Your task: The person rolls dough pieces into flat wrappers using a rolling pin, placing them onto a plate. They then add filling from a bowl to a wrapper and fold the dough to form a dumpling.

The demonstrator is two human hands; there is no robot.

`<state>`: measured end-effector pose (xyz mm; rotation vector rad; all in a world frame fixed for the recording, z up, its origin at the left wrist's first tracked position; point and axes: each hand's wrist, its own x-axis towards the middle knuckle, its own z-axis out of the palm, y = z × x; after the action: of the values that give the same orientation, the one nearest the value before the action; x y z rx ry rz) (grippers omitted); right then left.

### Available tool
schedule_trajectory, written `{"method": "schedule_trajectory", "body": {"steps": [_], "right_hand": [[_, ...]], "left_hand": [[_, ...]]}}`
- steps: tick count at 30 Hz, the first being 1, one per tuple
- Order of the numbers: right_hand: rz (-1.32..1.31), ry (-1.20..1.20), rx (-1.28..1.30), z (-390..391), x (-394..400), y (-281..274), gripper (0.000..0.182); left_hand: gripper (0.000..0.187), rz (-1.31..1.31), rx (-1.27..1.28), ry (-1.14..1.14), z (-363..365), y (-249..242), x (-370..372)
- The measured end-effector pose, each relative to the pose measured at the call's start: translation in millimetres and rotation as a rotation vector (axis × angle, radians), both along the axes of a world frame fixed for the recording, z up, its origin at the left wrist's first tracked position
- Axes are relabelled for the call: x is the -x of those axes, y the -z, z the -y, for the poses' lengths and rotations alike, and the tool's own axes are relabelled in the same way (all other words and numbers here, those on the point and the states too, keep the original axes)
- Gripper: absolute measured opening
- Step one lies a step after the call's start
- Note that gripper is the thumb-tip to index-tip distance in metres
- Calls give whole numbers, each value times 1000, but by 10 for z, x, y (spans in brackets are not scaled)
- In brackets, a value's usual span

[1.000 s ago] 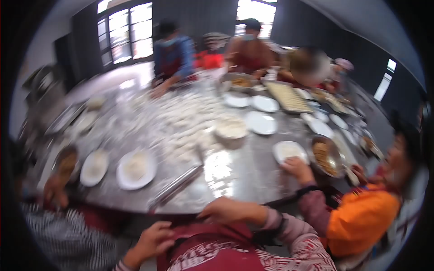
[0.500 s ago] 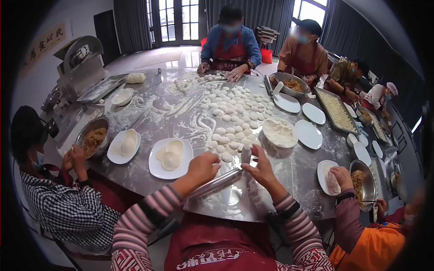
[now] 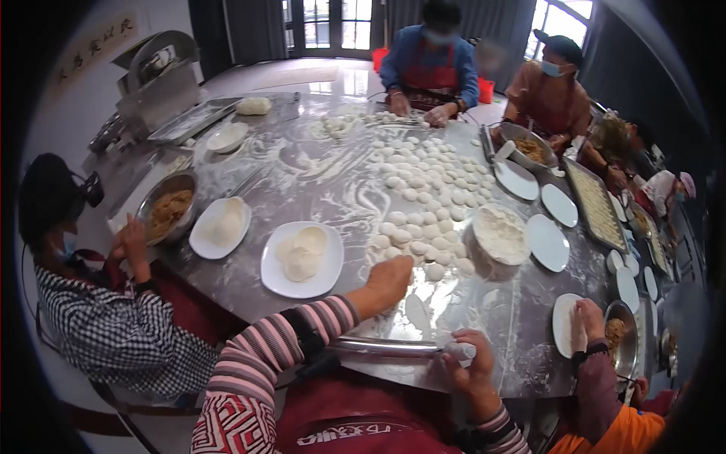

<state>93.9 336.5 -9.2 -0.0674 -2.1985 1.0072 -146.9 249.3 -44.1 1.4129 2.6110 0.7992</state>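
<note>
My left hand [image 3: 389,278] rests palm down on the floured metal table [image 3: 333,181], pressing on a small dough piece among several round dough pieces [image 3: 423,227]. My right hand [image 3: 469,365] is closed around the end of a long metal rolling pin [image 3: 386,346] that lies along the table's near edge. A flattened dough wrapper [image 3: 417,312] lies on the table between my hands. A white plate [image 3: 302,261] with stacked wrappers stands just left of my left hand.
A bowl of flour [image 3: 499,234] stands to the right of the dough pieces, with several white plates [image 3: 546,242] beyond. Several people sit around the table; one at left holds hands near a filling bowl [image 3: 168,212], another at right works by a plate [image 3: 566,324].
My left hand has moved forward off the rolling pin onto the dough pieces. My right hand has slid to the pin's right end, and the pin now lies along the near table edge.
</note>
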Motion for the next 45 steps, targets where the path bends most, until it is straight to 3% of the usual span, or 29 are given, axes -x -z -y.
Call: {"method": "schedule_trajectory", "body": {"steps": [3,5,6,8,10,12,17,20,29,36,39,40,41,42,43,44,45], "right_hand": [[-21,-5,-21,-6,132,-142,26],[-52,-53,10,-38,192,-86,24],[-50,-65,23,-41,203,-7,24],[-75,-167,427,-9,306,97,24],[-104,-177,519,91,323,81,18],[-4,-34,720,164,282,9,12],[38,71,740,63,239,265,9],[-2,-81,837,84,251,151,7],[-23,96,716,-100,902,162,16],[1,159,588,38,464,243,14],[-10,197,477,-130,879,328,13],[-59,174,432,-199,1010,456,3],[-255,310,-37,-235,1124,564,13],[-15,316,124,-221,1034,492,18],[-59,306,-92,-226,913,517,21],[8,310,196,-114,747,373,21],[-19,297,155,-55,579,351,20]], "left_hand": [[33,163,-46,29,155,-159,-143],[33,454,-133,112,231,-81,-195],[33,456,-124,97,263,-45,-212],[26,520,-111,219,339,-74,-202],[18,527,-105,161,408,-101,-221],[19,439,-53,131,464,-113,-241],[20,436,-23,94,509,-53,-205],[20,512,-35,133,561,-84,-193],[18,334,148,219,379,-232,-323],[14,412,57,265,463,-134,-322],[16,301,159,200,453,-324,-447],[17,272,132,188,410,-252,-414],[19,246,98,202,355,-141,-375],[18,238,110,247,320,-91,-338],[17,293,141,329,313,-127,-320],[16,292,123,371,349,-114,-293],[15,352,86,331,395,-93,-294]]}}
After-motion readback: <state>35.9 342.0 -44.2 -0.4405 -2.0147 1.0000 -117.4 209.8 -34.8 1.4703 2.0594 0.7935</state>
